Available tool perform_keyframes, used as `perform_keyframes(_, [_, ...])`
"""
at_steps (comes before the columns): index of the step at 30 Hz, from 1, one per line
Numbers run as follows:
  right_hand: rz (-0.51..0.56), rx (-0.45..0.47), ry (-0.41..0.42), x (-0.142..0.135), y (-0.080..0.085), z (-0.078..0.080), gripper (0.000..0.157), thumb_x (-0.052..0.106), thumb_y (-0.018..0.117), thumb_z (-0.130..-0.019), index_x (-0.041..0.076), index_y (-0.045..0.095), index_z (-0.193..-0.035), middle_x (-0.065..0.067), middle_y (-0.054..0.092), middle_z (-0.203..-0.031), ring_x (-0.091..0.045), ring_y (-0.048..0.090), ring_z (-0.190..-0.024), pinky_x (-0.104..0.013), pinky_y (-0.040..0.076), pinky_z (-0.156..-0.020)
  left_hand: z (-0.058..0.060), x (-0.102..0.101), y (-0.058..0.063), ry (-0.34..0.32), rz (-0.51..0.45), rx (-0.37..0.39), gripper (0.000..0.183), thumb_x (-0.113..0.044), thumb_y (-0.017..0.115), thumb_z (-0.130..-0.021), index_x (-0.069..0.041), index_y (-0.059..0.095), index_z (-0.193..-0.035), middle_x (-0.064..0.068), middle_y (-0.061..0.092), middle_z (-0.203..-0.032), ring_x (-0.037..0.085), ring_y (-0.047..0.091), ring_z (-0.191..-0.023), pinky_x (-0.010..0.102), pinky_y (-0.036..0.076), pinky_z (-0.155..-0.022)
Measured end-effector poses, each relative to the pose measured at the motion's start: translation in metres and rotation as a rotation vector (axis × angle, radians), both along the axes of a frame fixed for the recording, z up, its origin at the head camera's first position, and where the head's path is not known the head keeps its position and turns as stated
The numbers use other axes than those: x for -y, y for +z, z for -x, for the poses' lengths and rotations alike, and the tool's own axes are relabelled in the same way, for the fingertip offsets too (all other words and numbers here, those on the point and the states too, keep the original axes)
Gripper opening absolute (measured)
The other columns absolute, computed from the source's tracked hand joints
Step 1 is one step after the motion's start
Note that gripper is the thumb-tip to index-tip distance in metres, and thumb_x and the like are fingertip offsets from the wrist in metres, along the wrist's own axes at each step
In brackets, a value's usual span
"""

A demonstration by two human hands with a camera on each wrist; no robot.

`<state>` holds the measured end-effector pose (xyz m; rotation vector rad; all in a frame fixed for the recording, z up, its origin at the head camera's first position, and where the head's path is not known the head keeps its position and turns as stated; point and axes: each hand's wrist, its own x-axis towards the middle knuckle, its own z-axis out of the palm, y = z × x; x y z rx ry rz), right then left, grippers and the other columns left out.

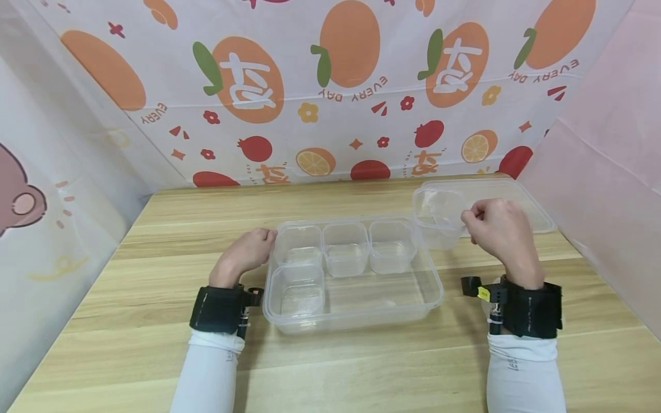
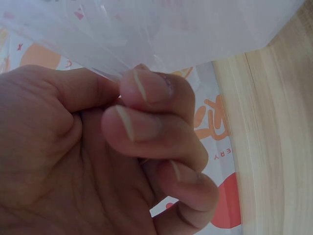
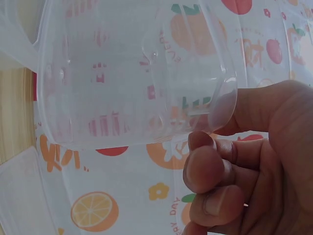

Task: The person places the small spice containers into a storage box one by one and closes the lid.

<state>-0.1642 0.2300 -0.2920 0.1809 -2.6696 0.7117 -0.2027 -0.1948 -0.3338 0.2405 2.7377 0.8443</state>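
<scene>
A large clear plastic box (image 1: 356,322) sits on the table, holding small clear containers: three along its back and one (image 1: 298,292) at the front left. My left hand (image 1: 245,252) pinches the box's left rim near the back corner, thumb against curled fingers (image 2: 146,129) in the left wrist view. Beside the box's back right corner, my right hand (image 1: 500,232) holds another small clear container (image 1: 439,215) by its right edge. In the right wrist view, thumb and fingers grip the rim of this container (image 3: 112,93), and the printed backdrop shows through its walls.
A flat clear lid (image 1: 516,203) lies at the table's back right, partly behind the right hand. Some pale translucent item (image 1: 487,304) is mostly hidden by the right wrist strap. A fruit-print cloth (image 1: 356,132) hangs along the table's back edge.
</scene>
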Motion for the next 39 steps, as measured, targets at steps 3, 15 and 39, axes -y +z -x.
perform_keyframes(3, [0.003, 0.002, 0.007, 0.003, 0.001, -0.001, 0.030, 0.009, 0.053, -0.096, -0.002, 0.068, -0.073, 0.002, 0.051, -0.049, -0.018, 0.046, -0.046, -0.032, 0.030, -0.046, 0.000, 0.000, 0.000, 0.001, -0.001, 0.001, 0.043, -0.024, 0.026, -0.112, 0.001, 0.060, -0.103, 0.007, 0.050, -0.075, 0.020, 0.042, -0.064, 0.035, 0.034, -0.059])
perform_keyframes(15, [0.002, 0.001, 0.045, 0.013, 0.004, -0.004, 0.028, 0.007, 0.053, -0.094, -0.001, 0.070, -0.072, 0.001, 0.049, -0.051, -0.020, 0.045, -0.048, -0.033, 0.031, -0.048, -0.001, 0.000, 0.000, 0.002, 0.000, 0.001, 0.044, -0.024, 0.026, -0.112, 0.003, 0.060, -0.107, 0.008, 0.051, -0.076, 0.020, 0.043, -0.065, 0.035, 0.034, -0.059])
perform_keyframes(39, [-0.009, 0.006, 0.126, 0.030, 0.009, -0.007, 0.031, 0.005, 0.054, -0.094, 0.003, 0.066, -0.065, 0.000, 0.041, -0.052, -0.021, 0.040, -0.051, -0.033, 0.032, -0.052, -0.001, -0.001, 0.002, 0.009, -0.014, 0.017, 0.044, -0.025, 0.027, -0.112, 0.004, 0.059, -0.118, 0.009, 0.052, -0.079, 0.022, 0.046, -0.070, 0.036, 0.036, -0.061])
